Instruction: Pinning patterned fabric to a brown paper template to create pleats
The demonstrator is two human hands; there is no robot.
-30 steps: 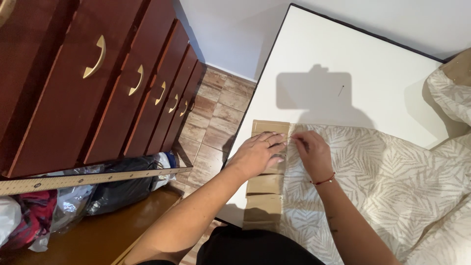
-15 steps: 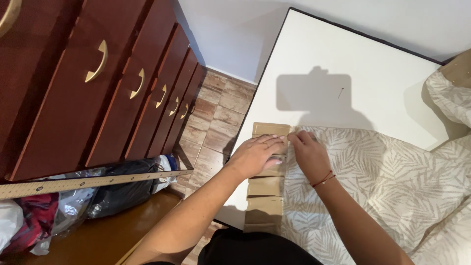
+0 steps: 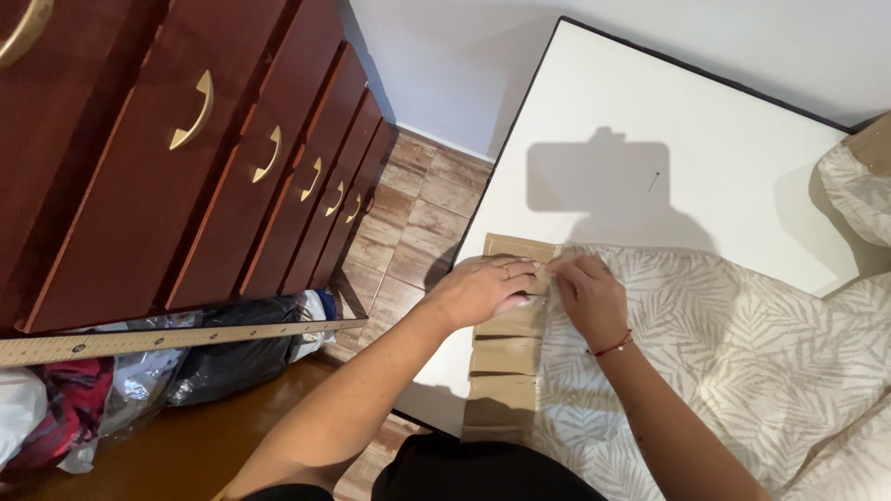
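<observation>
On a white board lies a leaf-patterned beige fabric with a tan pleated band along its left edge. My left hand presses flat on the upper part of the band. My right hand sits right beside it, fingertips pinched at the seam where band and fabric meet. What the fingers pinch is too small to make out. A thin pin or needle lies alone on the bare board beyond the fabric.
A dark red chest of drawers with brass handles stands at left. A wooden ruler rests over bags and clothes on a lower shelf. Tiled floor runs between chest and board. More patterned fabric is bunched at right.
Both hands have stayed on the band's upper part; the right hand's fingertips shifted slightly toward the left hand at the seam.
</observation>
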